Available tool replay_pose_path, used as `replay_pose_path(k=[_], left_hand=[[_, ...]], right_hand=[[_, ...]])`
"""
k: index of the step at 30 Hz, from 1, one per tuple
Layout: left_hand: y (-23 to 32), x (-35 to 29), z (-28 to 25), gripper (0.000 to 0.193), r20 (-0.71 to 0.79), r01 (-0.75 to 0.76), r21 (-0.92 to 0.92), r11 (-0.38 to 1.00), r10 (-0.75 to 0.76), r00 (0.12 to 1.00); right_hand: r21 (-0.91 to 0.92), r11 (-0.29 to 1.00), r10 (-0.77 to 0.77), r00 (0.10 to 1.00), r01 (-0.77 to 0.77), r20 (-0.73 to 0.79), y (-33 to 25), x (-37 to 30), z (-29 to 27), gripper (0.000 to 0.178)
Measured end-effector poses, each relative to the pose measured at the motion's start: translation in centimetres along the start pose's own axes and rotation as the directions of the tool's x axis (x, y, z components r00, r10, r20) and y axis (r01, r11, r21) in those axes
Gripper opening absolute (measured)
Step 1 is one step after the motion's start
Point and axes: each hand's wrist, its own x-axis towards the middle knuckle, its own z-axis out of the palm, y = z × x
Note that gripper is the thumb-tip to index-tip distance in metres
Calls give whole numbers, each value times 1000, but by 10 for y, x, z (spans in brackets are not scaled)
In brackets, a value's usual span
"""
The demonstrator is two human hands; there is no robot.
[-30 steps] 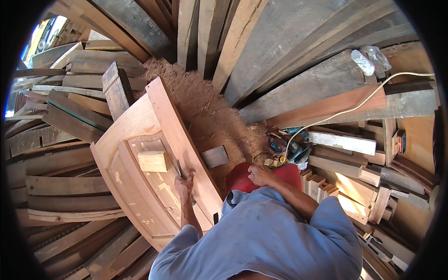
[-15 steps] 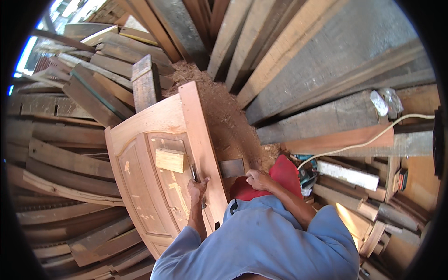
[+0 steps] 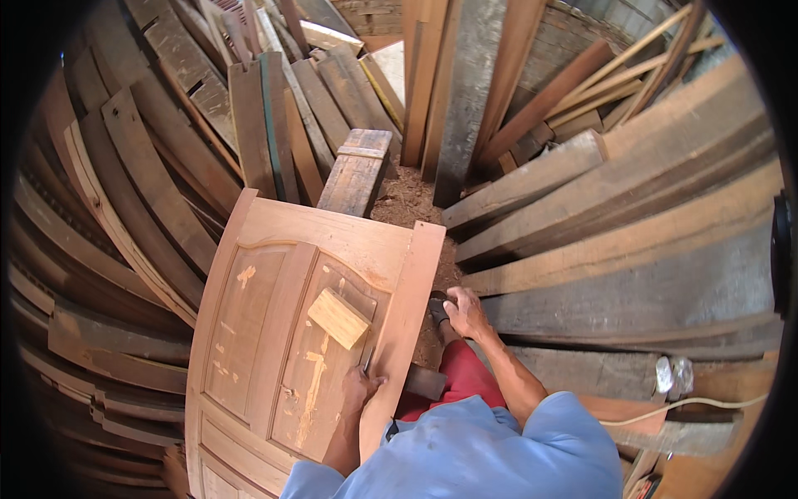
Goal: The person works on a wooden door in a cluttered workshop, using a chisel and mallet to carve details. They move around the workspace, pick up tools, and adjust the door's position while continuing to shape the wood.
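My left hand (image 3: 359, 389) is closed around a slim metal tool, seemingly a chisel (image 3: 367, 363), whose narrow end sticks out beyond the fingers. It rests on a carved wooden door panel (image 3: 270, 333) lying in front of me, beside its right-hand edge board. A pale yellow wood block (image 3: 339, 318) sits on the panel just ahead of this hand. Light filler-like patches (image 3: 312, 387) mark the panel's surface. Past the door's right edge, my right hand (image 3: 467, 314) is held out with curled fingers. Whether anything is inside them is hidden.
A worn plank (image 3: 356, 173) projects from under the door's far end. Stacked boards (image 3: 125, 191) crowd the left side. Long heavy timbers (image 3: 632, 274) lean on the right, with a pale cable (image 3: 698, 403) below them. Shavings (image 3: 407, 200) cover the floor beyond the door.
The view has turned, so the door appears lower and more upright. My right hand has moved forward from my lap, past the door's edge. My left hand stays on the door, still gripping the tool.
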Motion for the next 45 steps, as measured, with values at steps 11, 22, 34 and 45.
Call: replay_pose_path(k=[11,22,34,45], left_hand=[[14,1,0,58,46,333,-16,943,-332,942],[27,0,17,56,-70,554,-9,833,-553,830],[56,3,8,49,-108,724,-181,666,-745,658],[37,-6,7,50,-36,691,-164,704,-704,709]], right_hand=[[-318,926,240,968,-205,75,16,257,82,44],[-449,880,267,942,-152,203,10,279,86,33],[-436,894,238,935,-104,264,9,280,84,36],[-502,841,354,907,-202,229,-10,275,81,41]])
